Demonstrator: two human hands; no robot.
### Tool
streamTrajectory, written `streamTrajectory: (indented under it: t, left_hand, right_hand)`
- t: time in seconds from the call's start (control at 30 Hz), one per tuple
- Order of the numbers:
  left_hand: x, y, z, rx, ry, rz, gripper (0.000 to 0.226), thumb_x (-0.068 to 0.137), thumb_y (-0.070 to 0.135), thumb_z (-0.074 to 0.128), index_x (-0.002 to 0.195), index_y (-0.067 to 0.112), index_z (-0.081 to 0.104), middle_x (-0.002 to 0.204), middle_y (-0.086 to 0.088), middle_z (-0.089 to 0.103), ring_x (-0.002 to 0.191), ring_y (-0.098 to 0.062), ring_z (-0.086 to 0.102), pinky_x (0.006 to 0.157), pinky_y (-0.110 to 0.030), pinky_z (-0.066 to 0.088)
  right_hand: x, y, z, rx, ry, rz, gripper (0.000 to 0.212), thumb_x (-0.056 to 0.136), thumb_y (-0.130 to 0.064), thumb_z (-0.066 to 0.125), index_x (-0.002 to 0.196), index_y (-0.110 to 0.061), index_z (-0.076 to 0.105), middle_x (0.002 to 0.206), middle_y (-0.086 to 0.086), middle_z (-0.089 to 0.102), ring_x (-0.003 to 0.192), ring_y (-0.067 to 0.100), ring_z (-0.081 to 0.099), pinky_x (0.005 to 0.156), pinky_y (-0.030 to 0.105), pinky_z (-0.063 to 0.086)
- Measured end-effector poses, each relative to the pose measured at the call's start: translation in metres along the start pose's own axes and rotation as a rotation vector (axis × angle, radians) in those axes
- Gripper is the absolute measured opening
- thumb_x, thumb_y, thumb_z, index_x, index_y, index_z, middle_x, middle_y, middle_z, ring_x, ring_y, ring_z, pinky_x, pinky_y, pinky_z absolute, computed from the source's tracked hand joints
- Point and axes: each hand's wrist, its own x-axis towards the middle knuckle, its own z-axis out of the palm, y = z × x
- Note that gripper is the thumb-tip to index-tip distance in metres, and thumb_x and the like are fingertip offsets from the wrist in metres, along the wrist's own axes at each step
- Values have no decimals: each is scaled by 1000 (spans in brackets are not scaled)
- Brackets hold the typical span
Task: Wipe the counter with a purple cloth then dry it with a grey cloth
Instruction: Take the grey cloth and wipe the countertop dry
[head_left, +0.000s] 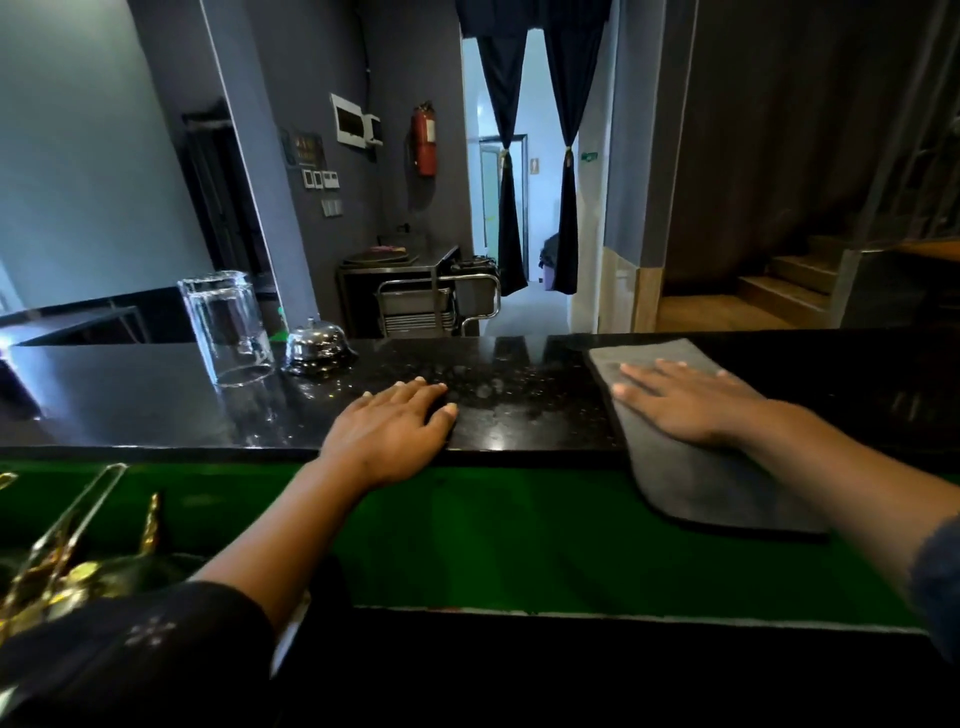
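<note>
The black speckled counter (509, 400) runs across the middle of the head view, with faint wet marks at its centre. A grey cloth (691, 467) lies on its right part, and the cloth's near end hangs over the counter's front edge. My right hand (685, 397) presses flat on the cloth with straight fingers. My left hand (395, 421) rests flat on the bare counter near its front edge, holding nothing. No purple cloth is in view.
An upturned clear glass (228, 327) and a chrome call bell (318, 345) stand on the counter's left part. Below the counter runs a green lower shelf (519, 540), with gold and metal bar tools (67, 540) at its left. Beyond are a metal trolley (431, 301), a curtained doorway and wooden stairs.
</note>
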Motion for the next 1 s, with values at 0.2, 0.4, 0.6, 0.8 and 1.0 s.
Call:
streamTrajectory:
  t: [0.2, 0.4, 0.6, 0.8, 1.0]
  left_hand:
    - [5, -4, 1, -106, -49, 18, 60, 96, 56, 19, 150, 31, 18, 159, 5, 16, 146, -13, 13, 117, -40, 9]
    - [17, 33, -20, -240, 202, 19, 57, 97, 43, 32, 147, 17, 27, 153, -10, 29, 143, -26, 23, 118, -47, 11]
    - [54, 130, 1, -164, -242, 181, 63, 97, 54, 20, 151, 27, 4, 160, -7, -3, 146, -33, -8, 113, -54, -8]
    - [131, 102, 13, -153, -253, 69, 59, 96, 53, 7, 151, 32, 7, 160, 0, 0, 147, -29, -4, 113, -57, -8]
    - [114, 87, 16, -126, -261, 97, 57, 99, 47, 13, 151, 25, 10, 160, -3, 3, 147, -29, 1, 115, -52, -3]
  right_hand:
    - [22, -104, 10, 29, 56, -62, 71, 90, -70, 9, 153, -37, 7, 163, 8, 2, 149, 31, 2, 117, 58, 0]
    - [3, -132, -2, 402, 150, -197, 47, 105, -33, 26, 150, -18, 30, 157, 10, 27, 144, 26, 24, 115, 41, 17]
    - [5, -33, -2, 297, 251, 60, 48, 104, -31, 27, 149, -18, 32, 158, 11, 26, 146, 27, 21, 118, 44, 18]
    - [16, -28, 12, 171, 155, 10, 52, 102, -47, 20, 152, -34, 23, 162, 0, 15, 149, 20, 10, 118, 47, 3]
    - [10, -31, 10, 176, 151, 11, 51, 101, -47, 23, 151, -34, 26, 162, 1, 16, 149, 22, 12, 117, 48, 5]
